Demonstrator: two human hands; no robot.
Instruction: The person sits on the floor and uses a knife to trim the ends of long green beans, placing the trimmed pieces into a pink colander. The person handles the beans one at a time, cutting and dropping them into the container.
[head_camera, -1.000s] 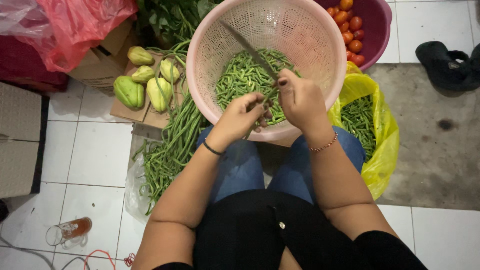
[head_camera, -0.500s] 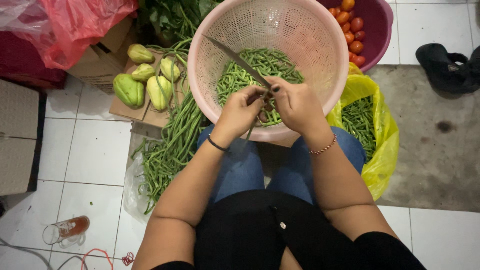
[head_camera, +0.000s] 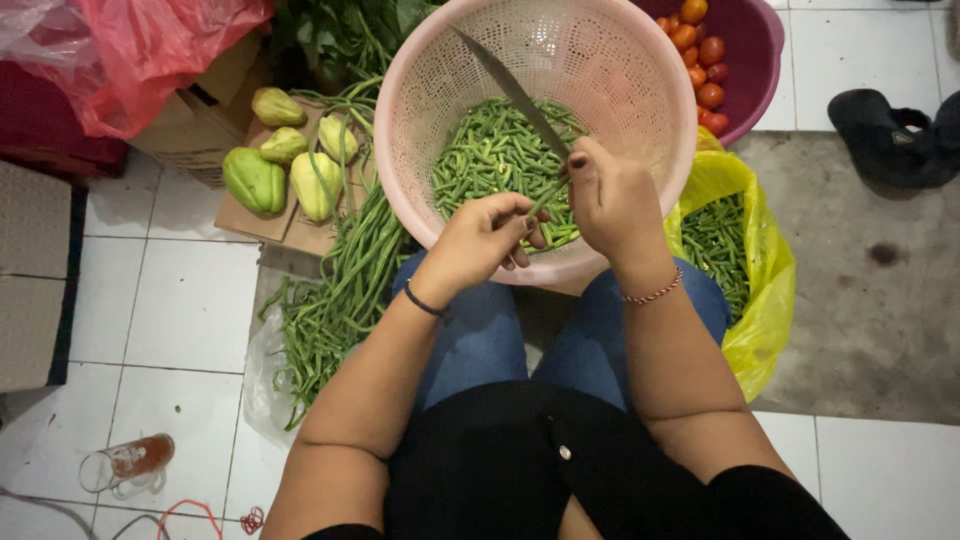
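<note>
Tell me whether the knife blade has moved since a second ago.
Yes. The knife has swung: its tip now points further up and left against the pink colander, gripped by the right hand opposite the left hand.

You've got a pale pink perforated basket full of green cut beans, a yellow bag, orange-red tomatoes in a magenta bowl, and blue jeans over white tiles.

We see a white tiled floor bearing loose long beans, a yellow bag, a glass mug and black sandals.
</note>
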